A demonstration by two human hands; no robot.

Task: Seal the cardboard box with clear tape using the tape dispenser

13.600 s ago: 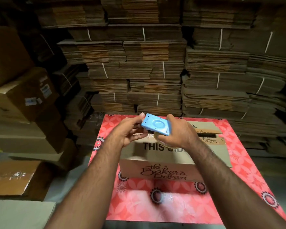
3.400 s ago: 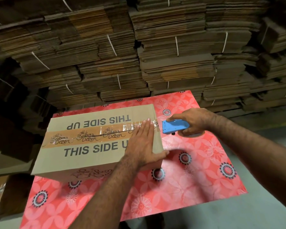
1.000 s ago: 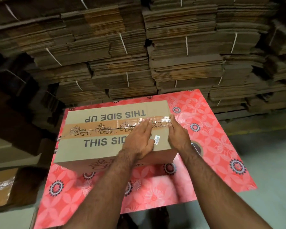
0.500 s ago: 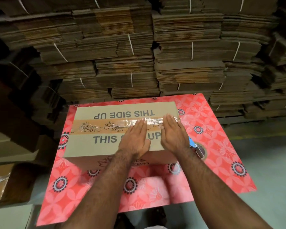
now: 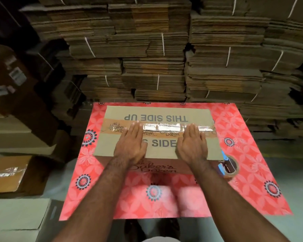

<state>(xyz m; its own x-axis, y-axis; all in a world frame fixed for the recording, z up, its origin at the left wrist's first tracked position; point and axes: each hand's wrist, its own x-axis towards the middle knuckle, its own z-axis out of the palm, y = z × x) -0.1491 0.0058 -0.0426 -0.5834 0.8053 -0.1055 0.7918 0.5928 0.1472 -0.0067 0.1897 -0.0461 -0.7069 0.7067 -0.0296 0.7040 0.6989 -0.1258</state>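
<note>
Hands (image 5: 132, 145) flat on taped box (image 5: 157, 117)

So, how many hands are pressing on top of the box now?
2. The left hand lies flat left of the middle of the cardboard box; the right hand lies flat further right, both with fingertips on the clear tape.

Closed cardboard box (image 5: 157, 151) with glossy clear tape (image 5: 166, 127) along seam; blue tape dispenser (image 5: 228, 165) beside it.
</note>
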